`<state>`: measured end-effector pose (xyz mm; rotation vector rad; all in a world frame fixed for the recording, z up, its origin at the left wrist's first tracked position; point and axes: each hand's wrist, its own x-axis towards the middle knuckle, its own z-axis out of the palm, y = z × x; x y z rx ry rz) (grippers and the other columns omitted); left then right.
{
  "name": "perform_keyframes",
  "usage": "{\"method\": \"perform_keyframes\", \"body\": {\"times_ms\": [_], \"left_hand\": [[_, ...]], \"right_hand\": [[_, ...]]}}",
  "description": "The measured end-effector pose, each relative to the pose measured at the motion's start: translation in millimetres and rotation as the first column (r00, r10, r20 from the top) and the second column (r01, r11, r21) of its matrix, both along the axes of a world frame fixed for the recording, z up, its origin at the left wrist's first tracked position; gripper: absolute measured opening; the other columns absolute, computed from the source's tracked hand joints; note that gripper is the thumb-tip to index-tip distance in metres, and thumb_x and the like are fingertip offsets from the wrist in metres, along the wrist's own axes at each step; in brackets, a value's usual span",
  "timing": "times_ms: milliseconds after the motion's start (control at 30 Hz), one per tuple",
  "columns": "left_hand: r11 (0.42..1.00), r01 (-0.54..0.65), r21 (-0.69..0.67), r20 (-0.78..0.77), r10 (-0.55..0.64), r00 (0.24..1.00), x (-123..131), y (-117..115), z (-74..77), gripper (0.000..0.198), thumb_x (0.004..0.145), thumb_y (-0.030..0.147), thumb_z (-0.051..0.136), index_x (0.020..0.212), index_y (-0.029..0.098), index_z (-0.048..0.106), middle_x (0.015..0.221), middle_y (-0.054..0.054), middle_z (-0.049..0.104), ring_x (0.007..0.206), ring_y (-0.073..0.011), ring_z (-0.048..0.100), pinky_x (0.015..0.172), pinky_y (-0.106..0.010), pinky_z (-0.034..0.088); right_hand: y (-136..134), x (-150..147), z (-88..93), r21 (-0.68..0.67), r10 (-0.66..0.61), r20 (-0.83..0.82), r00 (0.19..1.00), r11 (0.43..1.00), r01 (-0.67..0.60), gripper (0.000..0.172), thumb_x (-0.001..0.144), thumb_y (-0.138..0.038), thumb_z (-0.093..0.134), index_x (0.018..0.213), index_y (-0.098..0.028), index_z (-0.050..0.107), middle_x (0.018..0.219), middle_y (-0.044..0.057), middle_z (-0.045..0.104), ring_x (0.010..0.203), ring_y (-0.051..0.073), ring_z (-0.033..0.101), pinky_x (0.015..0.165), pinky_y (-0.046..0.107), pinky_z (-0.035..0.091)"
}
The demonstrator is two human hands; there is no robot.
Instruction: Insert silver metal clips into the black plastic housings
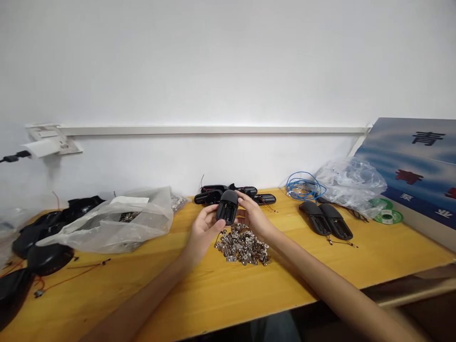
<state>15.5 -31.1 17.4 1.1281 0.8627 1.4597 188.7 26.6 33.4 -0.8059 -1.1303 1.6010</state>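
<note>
Both hands hold one black plastic housing with a rounded top and an open battery compartment facing me. My left hand grips its left side, thumb at the lower edge. Around the right side are the fingers of my right hand. Just below lies a pile of small shiny metal pieces on the wooden table. Behind the hands, against the wall, several similar black housings lie in a heap, some with thin wires.
Two black housings with wires lie at the right. Near them are a blue cable coil, a clear plastic bag and green spools. A plastic bag with metal pieces and black shells with red wires occupy the left.
</note>
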Motion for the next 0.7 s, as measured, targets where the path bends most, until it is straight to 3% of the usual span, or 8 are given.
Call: {"method": "perform_keyframes", "body": {"times_ms": [167, 300, 400, 533, 700], "left_hand": [[0.992, -0.001, 0.123, -0.148, 0.019, 0.989, -3, 1, -7.2, 0.063, 0.076, 0.040, 0.092, 0.127, 0.021, 0.061, 0.120, -0.013, 0.077, 0.106, -0.0252, 0.073, 0.097, -0.040, 0.056], [0.985, -0.046, 0.163, -0.273, 0.090, 0.958, -5, 0, -9.6, 0.060, 0.078, 0.037, 0.091, 0.128, 0.021, 0.064, 0.115, -0.013, 0.078, 0.105, -0.0257, 0.073, 0.095, -0.038, 0.054], [0.978, -0.073, 0.193, -0.321, 0.133, 0.938, -7, 3, -10.8, 0.057, 0.081, 0.038, 0.089, 0.129, 0.020, 0.065, 0.110, -0.012, 0.078, 0.100, -0.0243, 0.073, 0.087, -0.035, 0.053], [0.972, -0.025, 0.232, -0.415, 0.122, 0.902, -10, 6, -14.7, 0.058, 0.085, 0.041, 0.085, 0.135, 0.021, 0.064, 0.112, -0.010, 0.077, 0.086, -0.0189, 0.070, 0.076, -0.031, 0.052], [0.952, 0.126, 0.279, -0.648, 0.090, 0.757, -14, 0, -18.0, 0.072, 0.084, 0.043, 0.085, 0.149, 0.028, 0.057, 0.122, -0.010, 0.074, 0.084, -0.0188, 0.069, 0.079, -0.034, 0.054]], "right_hand": [[-7, -1, -1.0, -0.036, 0.040, -0.020, 0.999, 0.999, -0.040, 0.069, 0.092, -0.047, 0.066, 0.157, -0.035, 0.044, 0.119, 0.005, 0.074, 0.071, 0.018, 0.068, 0.060, 0.031, 0.054], [-6, -4, -9.5, -0.008, 0.065, 0.001, 0.998, 0.998, -0.065, 0.069, 0.090, -0.051, 0.068, 0.154, -0.034, 0.047, 0.103, 0.003, 0.075, 0.066, 0.018, 0.066, 0.056, 0.030, 0.051], [-5, -5, -14.4, -0.032, 0.095, -0.010, 0.995, 0.995, -0.095, 0.065, 0.085, -0.052, 0.073, 0.144, -0.031, 0.054, 0.085, 0.000, 0.071, 0.059, 0.016, 0.060, 0.052, 0.027, 0.046], [-9, -6, -13.7, -0.115, 0.164, -0.053, 0.985, 0.979, -0.169, 0.048, 0.086, -0.063, 0.071, 0.117, -0.027, 0.060, 0.082, 0.001, 0.070, 0.062, 0.016, 0.060, 0.053, 0.025, 0.045], [-13, -10, -13.2, -0.067, 0.119, -0.016, 0.993, 0.991, -0.120, 0.050, 0.081, -0.066, 0.076, 0.096, -0.025, 0.054, 0.076, -0.003, 0.062, 0.063, 0.015, 0.056, 0.051, 0.023, 0.040]]}}
